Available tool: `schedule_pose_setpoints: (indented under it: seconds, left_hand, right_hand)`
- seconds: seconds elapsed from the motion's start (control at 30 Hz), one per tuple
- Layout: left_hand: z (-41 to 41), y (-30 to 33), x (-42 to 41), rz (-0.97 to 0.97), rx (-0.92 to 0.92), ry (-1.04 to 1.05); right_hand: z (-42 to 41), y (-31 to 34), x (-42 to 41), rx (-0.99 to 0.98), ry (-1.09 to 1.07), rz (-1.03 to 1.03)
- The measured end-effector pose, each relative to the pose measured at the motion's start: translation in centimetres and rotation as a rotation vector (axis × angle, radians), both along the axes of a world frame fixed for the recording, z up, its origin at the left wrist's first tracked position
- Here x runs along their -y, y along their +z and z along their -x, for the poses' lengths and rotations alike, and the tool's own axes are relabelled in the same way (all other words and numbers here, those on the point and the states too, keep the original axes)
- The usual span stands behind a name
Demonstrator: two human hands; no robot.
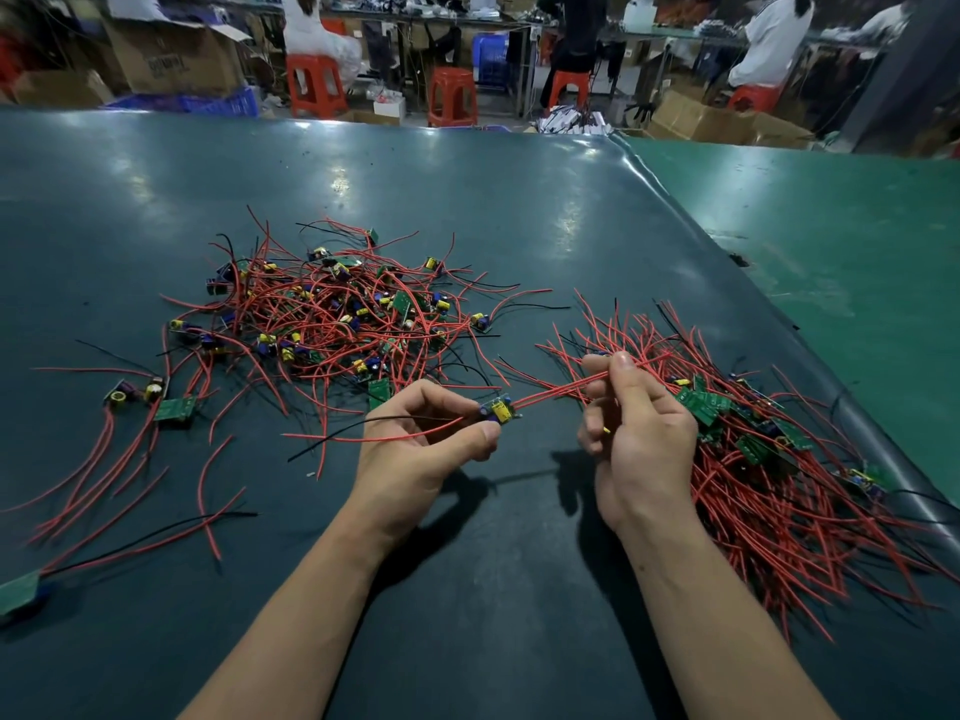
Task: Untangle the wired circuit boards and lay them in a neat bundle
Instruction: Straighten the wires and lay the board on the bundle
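Note:
A tangled heap of small green circuit boards (343,314) with red and black wires lies at the centre left of the dark green table. A bundle of aligned boards (753,449) with their wires lies to the right. My left hand (415,444) pinches one small circuit board (498,409) with a yellow part, held above the table. Its red wires (561,389) stretch to the right, where my right hand (639,423) pinches them between thumb and fingers beside the bundle. More red and black wires trail left from the held board.
A few loose boards (156,397) with wires lie at the left, one board (18,592) at the near left edge. The table mat (467,200) meets a lighter green table (831,241) at the right. Red stools, boxes and seated people are beyond the far edge.

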State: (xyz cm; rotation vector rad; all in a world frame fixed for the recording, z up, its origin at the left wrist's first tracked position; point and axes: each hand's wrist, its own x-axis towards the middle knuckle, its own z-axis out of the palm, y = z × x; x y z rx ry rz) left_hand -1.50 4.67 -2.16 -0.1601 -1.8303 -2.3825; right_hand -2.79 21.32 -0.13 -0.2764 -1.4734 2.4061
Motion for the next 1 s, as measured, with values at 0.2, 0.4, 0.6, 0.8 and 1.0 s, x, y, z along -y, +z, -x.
schedule_pose_setpoints:
  seconds: [0.2, 0.4, 0.6, 0.8, 1.0]
  left_hand:
    - [0.0, 0.3, 0.3, -0.118, -0.003, 0.018]
    - [0.0, 1.2, 1.1, -0.470, 0.042, 0.018]
    - [0.2, 1.9, 1.6, -0.482, 0.061, 0.091]
    - [-0.2, 2.5, 2.5, -0.400, 0.178, -0.064]
    - [-1.8, 1.8, -0.6, 0.057, 0.195, -0.228]
  right_hand:
    - [0.1, 0.2, -0.4, -0.049, -0.126, 0.043]
    - [-0.5, -0.2, 0.0, -0.029, -0.004, -0.109]
    - [-0.1, -1.4, 0.2, 0.051, -0.064, -0.430]
    - [-0.4, -0.8, 0.1, -0.015, 0.064, -0.380]
    - [-1.5, -0.8, 1.7, 0.078, 0.607, -0.204]
